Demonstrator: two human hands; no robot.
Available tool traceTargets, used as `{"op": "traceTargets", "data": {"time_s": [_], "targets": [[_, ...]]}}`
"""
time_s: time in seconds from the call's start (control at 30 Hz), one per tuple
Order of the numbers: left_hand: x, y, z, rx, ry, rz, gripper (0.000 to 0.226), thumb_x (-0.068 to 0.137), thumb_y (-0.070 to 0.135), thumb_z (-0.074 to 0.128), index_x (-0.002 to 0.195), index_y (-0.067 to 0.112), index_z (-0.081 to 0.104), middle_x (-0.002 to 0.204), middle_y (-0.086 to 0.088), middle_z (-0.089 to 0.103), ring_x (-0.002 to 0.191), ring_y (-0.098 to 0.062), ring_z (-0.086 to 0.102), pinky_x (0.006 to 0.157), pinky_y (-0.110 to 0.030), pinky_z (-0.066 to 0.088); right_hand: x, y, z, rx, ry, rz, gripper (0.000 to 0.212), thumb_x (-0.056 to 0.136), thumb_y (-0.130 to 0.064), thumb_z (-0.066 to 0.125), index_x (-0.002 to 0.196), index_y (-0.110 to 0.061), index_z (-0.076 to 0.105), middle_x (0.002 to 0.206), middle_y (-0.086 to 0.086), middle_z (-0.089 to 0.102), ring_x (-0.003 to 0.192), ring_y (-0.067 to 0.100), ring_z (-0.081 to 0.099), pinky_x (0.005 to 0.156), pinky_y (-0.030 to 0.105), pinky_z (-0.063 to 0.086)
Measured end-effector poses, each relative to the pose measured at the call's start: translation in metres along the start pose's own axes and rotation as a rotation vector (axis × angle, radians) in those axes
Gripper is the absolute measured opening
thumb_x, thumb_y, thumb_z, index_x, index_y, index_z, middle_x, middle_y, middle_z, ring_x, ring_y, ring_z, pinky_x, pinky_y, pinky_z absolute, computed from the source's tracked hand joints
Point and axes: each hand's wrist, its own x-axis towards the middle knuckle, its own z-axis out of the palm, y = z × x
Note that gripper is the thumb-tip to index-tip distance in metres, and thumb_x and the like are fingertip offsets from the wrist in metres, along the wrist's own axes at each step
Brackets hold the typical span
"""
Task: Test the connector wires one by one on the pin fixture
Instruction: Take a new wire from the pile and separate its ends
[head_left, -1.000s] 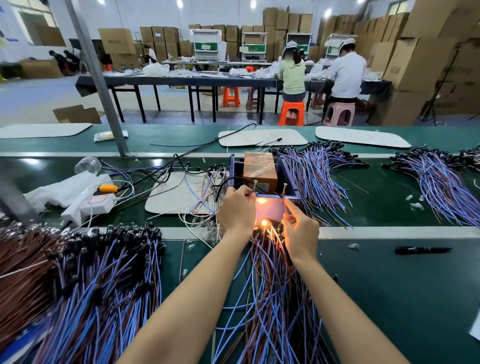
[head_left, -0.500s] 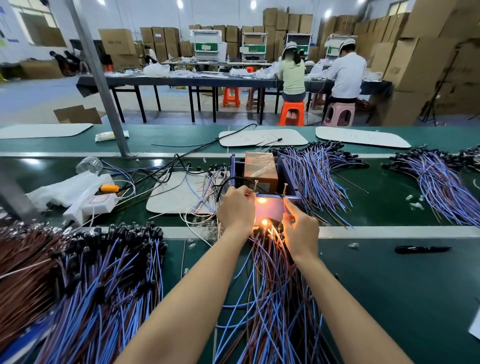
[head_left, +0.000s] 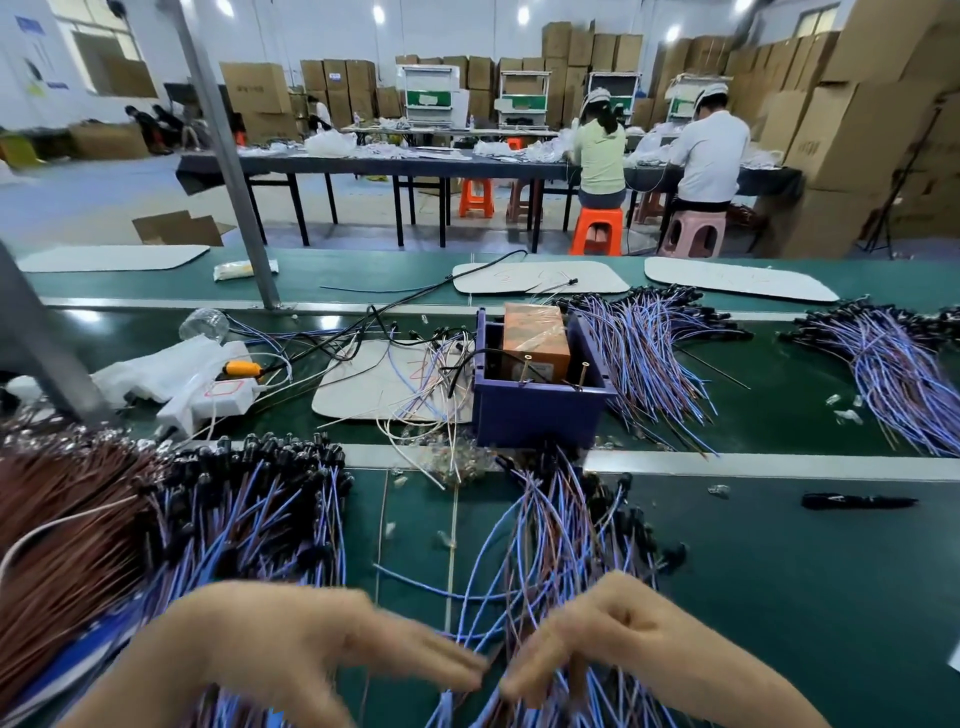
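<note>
Holding an orange box (head_left: 535, 338) — the blue bin (head_left: 535, 415).

Left hand (head_left: 291, 642), right hand (head_left: 618, 636) motion-blurred; hold on wires (head_left: 550, 545) unclear

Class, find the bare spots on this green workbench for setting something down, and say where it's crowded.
Bare green mat: this side of the black marker pen, right of the central blue-and-brown wire bundle. Crowded: around the blue plastic box and the left wire heap.
</note>
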Motion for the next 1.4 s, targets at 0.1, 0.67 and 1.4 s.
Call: {"op": "traceTargets", "data": {"time_s": [0.1, 0.67, 1.4], "targets": [[-0.031, 0.002, 0.032, -0.271, 0.158, -0.080, 0.056, 0.092, 0.040, 0.056, 0.145, 0.040, 0.035, 0.153, 0.017, 0.032, 0.143, -0.006, 0.026, 0.117, -0.039, 0.019, -0.001, -0.005, 0.021, 0.017, -0.002, -0.021, 0.052, 0.094, -0.060, 0.045, 0.104, -0.020, 0.076, 0.096, 0.010, 0.074, 0.083, 0.034, 0.067, 0.077, 0.039, 0.051], [0.136, -0.012, 0.069, 0.434, 0.809, -0.715, 0.048, 0.092, 0.044, 0.049, 0.129, 0.014, 0.044, 0.143, -0.013, 0.036, 0.131, -0.032, 0.030, 0.105, -0.046, 0.027, 0.113, 0.067, -0.009, -0.986, 0.696, 0.544, 0.056, 0.100, -0.043, 0.037, 0.153, -0.030, 0.020, 0.163, -0.002, -0.003, 0.149, 0.019, -0.005, 0.117, 0.046, 0.012], [0.002, -0.077, 0.051, 0.654, 1.095, -1.013, 0.021, 0.095, 0.007, 0.050, 0.112, 0.018, 0.052, 0.105, 0.003, 0.048, 0.083, -0.018, 0.060, 0.059, -0.027, 0.049, 0.110, 0.081, -0.006, -0.976, 0.767, 0.473, 0.064, 0.094, -0.012, 0.040, 0.151, -0.034, 0.022, 0.162, -0.005, -0.007, 0.149, 0.017, -0.009, 0.119, 0.043, 0.006]]}}
